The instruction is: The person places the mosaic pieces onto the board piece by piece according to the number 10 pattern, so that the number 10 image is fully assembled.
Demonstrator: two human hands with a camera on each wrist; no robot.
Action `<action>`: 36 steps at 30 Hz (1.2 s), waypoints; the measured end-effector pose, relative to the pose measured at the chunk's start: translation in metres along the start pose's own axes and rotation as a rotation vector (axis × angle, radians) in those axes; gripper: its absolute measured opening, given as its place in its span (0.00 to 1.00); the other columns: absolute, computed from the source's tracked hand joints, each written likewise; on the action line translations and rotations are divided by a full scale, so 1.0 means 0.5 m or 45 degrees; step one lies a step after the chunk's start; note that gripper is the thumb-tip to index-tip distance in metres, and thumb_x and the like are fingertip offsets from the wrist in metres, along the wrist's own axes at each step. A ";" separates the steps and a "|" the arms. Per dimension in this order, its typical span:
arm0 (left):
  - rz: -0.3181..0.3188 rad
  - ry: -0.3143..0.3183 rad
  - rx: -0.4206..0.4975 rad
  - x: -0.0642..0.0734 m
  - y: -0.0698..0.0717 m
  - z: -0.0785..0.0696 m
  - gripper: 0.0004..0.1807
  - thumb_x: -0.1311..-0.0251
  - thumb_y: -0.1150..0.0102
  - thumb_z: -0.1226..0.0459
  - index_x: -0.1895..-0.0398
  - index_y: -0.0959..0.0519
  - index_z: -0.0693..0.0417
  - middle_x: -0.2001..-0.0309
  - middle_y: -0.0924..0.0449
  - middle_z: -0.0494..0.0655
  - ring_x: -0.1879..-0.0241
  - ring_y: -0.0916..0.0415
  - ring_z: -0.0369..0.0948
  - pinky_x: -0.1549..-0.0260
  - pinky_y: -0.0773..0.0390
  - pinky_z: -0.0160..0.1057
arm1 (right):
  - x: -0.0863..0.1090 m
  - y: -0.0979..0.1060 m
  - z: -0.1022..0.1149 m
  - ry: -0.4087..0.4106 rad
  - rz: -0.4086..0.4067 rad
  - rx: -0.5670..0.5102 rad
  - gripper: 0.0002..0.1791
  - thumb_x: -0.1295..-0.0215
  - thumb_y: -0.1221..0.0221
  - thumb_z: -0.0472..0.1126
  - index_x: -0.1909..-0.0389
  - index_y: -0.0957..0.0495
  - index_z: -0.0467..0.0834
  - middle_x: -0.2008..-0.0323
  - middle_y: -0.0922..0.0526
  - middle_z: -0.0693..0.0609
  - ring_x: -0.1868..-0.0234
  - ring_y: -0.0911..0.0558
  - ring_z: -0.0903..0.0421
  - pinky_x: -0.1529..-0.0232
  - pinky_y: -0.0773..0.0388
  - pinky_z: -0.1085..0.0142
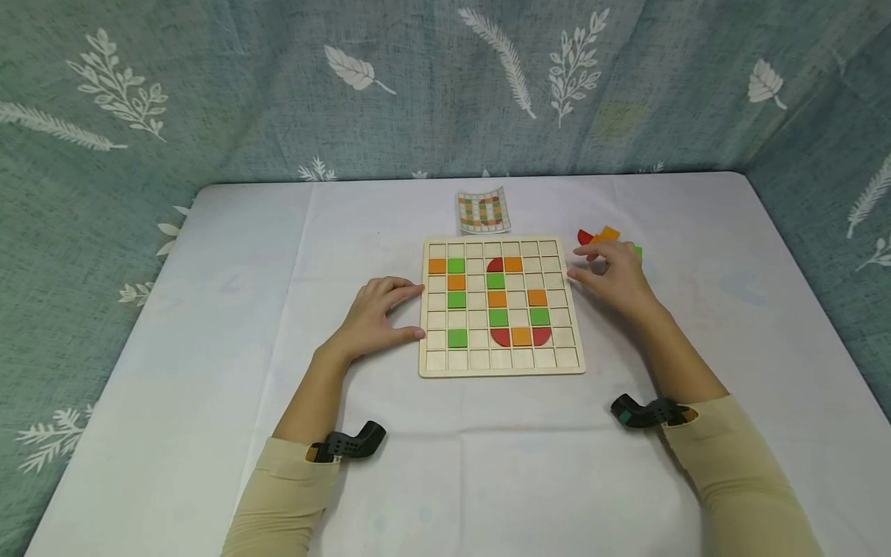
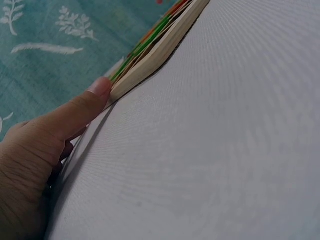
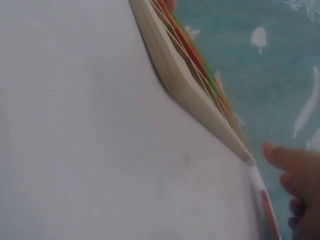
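Observation:
A wooden grid board (image 1: 476, 361) lies on the table with several green and orange squares and red quarter-round pieces set in its cells. My left hand (image 1: 379, 316) touches the board's left edge with spread thumb and fingertips; the left wrist view shows the thumb (image 2: 82, 112) against the rim. Just off the right edge is my right hand (image 1: 616, 275), thumb and forefinger apart, with no piece visible between them. It partly covers a small pile of loose pieces, among them an orange piece (image 1: 610, 234) and a red piece (image 1: 585, 237).
Behind the board lies a small card (image 1: 483, 212) printed with a coloured grid pattern. A white cloth (image 1: 445, 480) covers the table, and a green leaf-patterned curtain (image 1: 418, 93) hangs along its back and sides.

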State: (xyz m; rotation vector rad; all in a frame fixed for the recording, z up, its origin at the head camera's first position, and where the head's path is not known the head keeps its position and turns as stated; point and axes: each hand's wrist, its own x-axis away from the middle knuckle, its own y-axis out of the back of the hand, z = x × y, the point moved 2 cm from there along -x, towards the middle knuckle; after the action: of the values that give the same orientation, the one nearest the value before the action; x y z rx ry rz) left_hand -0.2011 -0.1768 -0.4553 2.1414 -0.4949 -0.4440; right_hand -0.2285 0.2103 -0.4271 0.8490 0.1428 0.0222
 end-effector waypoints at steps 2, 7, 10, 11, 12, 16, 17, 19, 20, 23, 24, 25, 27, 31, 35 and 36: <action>-0.001 0.002 -0.001 0.000 0.000 0.000 0.40 0.56 0.29 0.46 0.37 0.28 0.47 0.42 0.31 0.47 0.41 0.40 0.47 0.42 0.43 0.51 | 0.003 0.011 -0.012 -0.011 -0.028 -0.002 0.22 0.44 0.33 0.41 0.49 0.22 0.36 0.56 0.24 0.38 0.52 0.37 0.43 0.54 0.44 0.52; -0.001 0.008 -0.003 0.001 -0.002 0.001 0.40 0.56 0.29 0.46 0.37 0.28 0.47 0.42 0.31 0.47 0.41 0.40 0.47 0.42 0.42 0.51 | 0.015 0.041 -0.045 -0.097 -0.068 0.049 0.24 0.42 0.35 0.43 0.47 0.24 0.35 0.47 0.29 0.36 0.47 0.40 0.40 0.50 0.44 0.48; 0.002 0.014 -0.005 0.003 -0.002 0.000 0.40 0.56 0.29 0.46 0.37 0.28 0.48 0.42 0.31 0.47 0.41 0.39 0.47 0.43 0.42 0.51 | 0.017 0.057 -0.065 -0.190 -0.054 0.096 0.27 0.39 0.38 0.47 0.42 0.27 0.38 0.42 0.33 0.35 0.43 0.43 0.39 0.48 0.41 0.46; 0.001 0.016 -0.007 0.003 -0.001 0.000 0.40 0.55 0.29 0.47 0.37 0.28 0.48 0.42 0.31 0.47 0.41 0.39 0.47 0.43 0.42 0.51 | 0.018 0.061 -0.071 -0.222 -0.049 0.106 0.28 0.38 0.39 0.48 0.40 0.28 0.39 0.40 0.34 0.35 0.41 0.44 0.39 0.46 0.41 0.45; 0.001 0.015 -0.008 0.003 -0.001 0.000 0.40 0.55 0.29 0.47 0.37 0.28 0.48 0.42 0.31 0.47 0.41 0.39 0.47 0.43 0.42 0.51 | 0.017 0.065 -0.078 -0.240 -0.048 0.113 0.28 0.37 0.40 0.48 0.39 0.29 0.39 0.39 0.35 0.35 0.40 0.45 0.39 0.45 0.41 0.44; -0.002 0.011 -0.008 0.003 0.001 0.000 0.39 0.55 0.29 0.47 0.37 0.28 0.48 0.42 0.31 0.48 0.41 0.39 0.47 0.43 0.42 0.51 | 0.014 0.077 -0.107 -0.244 -0.062 0.108 0.27 0.35 0.42 0.45 0.37 0.31 0.38 0.38 0.37 0.33 0.40 0.44 0.37 0.43 0.45 0.42; 0.000 0.010 -0.008 0.002 0.000 0.000 0.39 0.55 0.29 0.47 0.37 0.28 0.48 0.42 0.31 0.47 0.41 0.39 0.47 0.42 0.42 0.51 | 0.013 0.078 -0.113 -0.234 -0.070 0.112 0.27 0.35 0.43 0.44 0.38 0.31 0.37 0.38 0.37 0.33 0.40 0.44 0.37 0.43 0.47 0.42; 0.004 0.012 -0.011 0.002 0.000 0.001 0.40 0.55 0.29 0.46 0.37 0.28 0.47 0.42 0.31 0.47 0.41 0.39 0.47 0.43 0.42 0.51 | 0.012 0.081 -0.124 -0.204 -0.074 0.116 0.25 0.34 0.43 0.42 0.39 0.31 0.35 0.40 0.36 0.31 0.42 0.43 0.36 0.43 0.49 0.42; 0.006 0.012 -0.009 0.002 -0.001 0.001 0.40 0.55 0.30 0.46 0.37 0.28 0.47 0.42 0.31 0.47 0.41 0.39 0.47 0.43 0.42 0.51 | 0.012 0.082 -0.128 -0.198 -0.073 0.123 0.25 0.34 0.44 0.42 0.40 0.30 0.34 0.41 0.35 0.31 0.43 0.42 0.35 0.43 0.50 0.42; 0.003 0.009 -0.009 0.002 -0.001 0.002 0.40 0.55 0.30 0.46 0.37 0.28 0.47 0.42 0.31 0.47 0.41 0.39 0.47 0.43 0.42 0.51 | 0.013 0.082 -0.136 -0.178 -0.065 0.151 0.23 0.32 0.45 0.44 0.42 0.29 0.33 0.43 0.33 0.30 0.45 0.41 0.35 0.44 0.51 0.43; 0.001 0.009 -0.007 0.002 -0.001 0.002 0.40 0.55 0.30 0.45 0.37 0.28 0.47 0.42 0.31 0.47 0.41 0.39 0.47 0.43 0.42 0.51 | 0.014 0.082 -0.137 -0.177 -0.058 0.162 0.23 0.32 0.46 0.45 0.43 0.28 0.32 0.43 0.33 0.30 0.45 0.41 0.35 0.44 0.52 0.43; -0.001 0.007 -0.006 0.002 -0.001 0.002 0.40 0.55 0.30 0.45 0.37 0.28 0.47 0.42 0.31 0.47 0.42 0.39 0.47 0.43 0.42 0.51 | 0.015 0.082 -0.138 -0.179 -0.051 0.175 0.23 0.31 0.46 0.45 0.44 0.28 0.32 0.44 0.32 0.31 0.46 0.41 0.35 0.44 0.52 0.43; -0.004 0.002 -0.003 0.002 -0.002 0.003 0.40 0.55 0.30 0.46 0.37 0.28 0.47 0.42 0.31 0.47 0.42 0.39 0.47 0.43 0.42 0.50 | 0.020 0.083 -0.139 -0.182 -0.039 0.200 0.23 0.30 0.47 0.46 0.44 0.29 0.31 0.45 0.32 0.31 0.46 0.40 0.35 0.44 0.52 0.43; -0.005 -0.006 -0.002 0.002 -0.003 0.003 0.39 0.55 0.30 0.46 0.37 0.28 0.47 0.42 0.31 0.47 0.42 0.39 0.47 0.44 0.42 0.50 | 0.035 0.084 -0.138 -0.170 -0.033 0.213 0.24 0.30 0.48 0.46 0.45 0.29 0.30 0.46 0.31 0.31 0.48 0.40 0.36 0.45 0.53 0.44; -0.008 -0.004 -0.002 0.002 -0.002 0.002 0.39 0.55 0.30 0.46 0.37 0.28 0.47 0.42 0.31 0.47 0.42 0.39 0.47 0.43 0.42 0.50 | 0.049 0.079 -0.129 -0.114 -0.054 0.181 0.23 0.30 0.47 0.45 0.47 0.29 0.28 0.49 0.30 0.31 0.51 0.40 0.36 0.48 0.53 0.45; -0.009 -0.004 -0.002 0.002 -0.001 0.002 0.39 0.55 0.30 0.46 0.37 0.28 0.47 0.42 0.31 0.47 0.41 0.39 0.47 0.43 0.42 0.50 | 0.053 0.077 -0.126 -0.102 -0.059 0.176 0.23 0.31 0.46 0.44 0.47 0.29 0.28 0.50 0.29 0.30 0.52 0.39 0.37 0.48 0.52 0.45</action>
State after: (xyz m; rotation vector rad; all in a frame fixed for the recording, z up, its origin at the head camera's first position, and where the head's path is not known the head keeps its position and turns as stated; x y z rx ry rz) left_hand -0.2006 -0.1776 -0.4565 2.1415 -0.4891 -0.4516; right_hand -0.2095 0.2846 -0.4423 0.9831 0.0894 -0.0658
